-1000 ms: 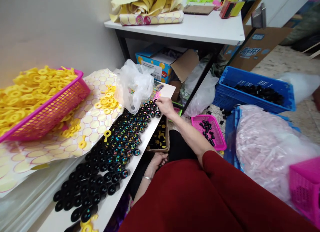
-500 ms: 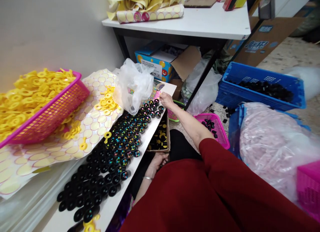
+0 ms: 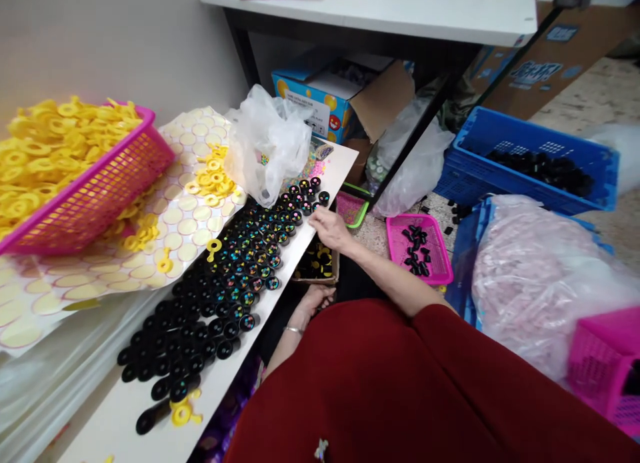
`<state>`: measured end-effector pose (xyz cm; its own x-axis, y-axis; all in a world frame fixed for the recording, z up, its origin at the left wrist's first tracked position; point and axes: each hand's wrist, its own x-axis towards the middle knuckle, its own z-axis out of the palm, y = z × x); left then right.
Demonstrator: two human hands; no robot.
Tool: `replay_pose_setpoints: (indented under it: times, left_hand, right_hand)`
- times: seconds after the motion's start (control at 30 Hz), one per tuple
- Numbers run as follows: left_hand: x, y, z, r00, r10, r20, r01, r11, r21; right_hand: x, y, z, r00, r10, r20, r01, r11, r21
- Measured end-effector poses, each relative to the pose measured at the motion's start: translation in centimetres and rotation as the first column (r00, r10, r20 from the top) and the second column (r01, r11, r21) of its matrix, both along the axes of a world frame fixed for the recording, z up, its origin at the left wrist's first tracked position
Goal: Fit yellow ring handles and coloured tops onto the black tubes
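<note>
Clock directions are from the right hand, with 12 at the top. The fingers point(image 3: 315, 216) of the right hand point(image 3: 331, 230) curl in toward one another, pointing to 10 o'clock at the far end of a crowd of black cups point(image 3: 260, 284). The fingertips are just beside the nearest cups; whether they pinch or touch one cannot be told. At 6 o'clock the left hand point(image 3: 315, 300) is loosely curled near the lap; whether it holds anything is hidden.

The cups stand on the table point(image 3: 215, 386), mouths up, long axes upright; many carry coloured bits. Their crowd stretches from 8 o'clock to 2 o'clock. A yellow ring piece point(image 3: 214, 248) lies on top, its larger loop toward 1 o'clock.

The table's edge runs from 7 to 1 o'clock. Between cups and edge is a narrow bare strip, widening toward 7.

Below the edge, at 7 o'clock, is an open box point(image 3: 336, 266) of black and yellow pieces. A white plastic bag point(image 3: 273, 143) crowds the cups between 10 and 11, and a pink basket point(image 3: 113, 200) heaped with yellow rings lies at 9. Off the table, at 3, is a pink tray point(image 3: 447, 256) of black pieces.
</note>
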<state>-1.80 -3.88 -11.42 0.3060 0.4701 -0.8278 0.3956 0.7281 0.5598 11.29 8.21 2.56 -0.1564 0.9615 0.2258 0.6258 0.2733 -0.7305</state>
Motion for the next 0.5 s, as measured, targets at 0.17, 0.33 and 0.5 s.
replay_pose_setpoints:
  times: [0.17, 0.33, 0.5]
  left_hand:
    - [-0.1, -0.1, 0.2, 0.999, -0.034, 0.037, 0.033, 0.999, 0.023]
    - [-0.1, 0.0, -0.1, 0.998, -0.045, 0.039, 0.044, 0.999, 0.019]
    - [-0.1, 0.0, -0.2, 0.997, -0.056, 0.047, 0.055, 0.998, 0.020]
  right_hand:
    - [-3.0, -1.1, -1.1, 0.971, 0.021, 0.236, 0.010, 0.991, -0.131]
    - [-2.3, -0.5, -2.1, 0.998, -0.017, 0.057, 0.023, 0.992, -0.120]
    - [-1.9, -0.7, -2.8, 1.000, -0.016, -0.016, 0.014, 0.995, -0.096]
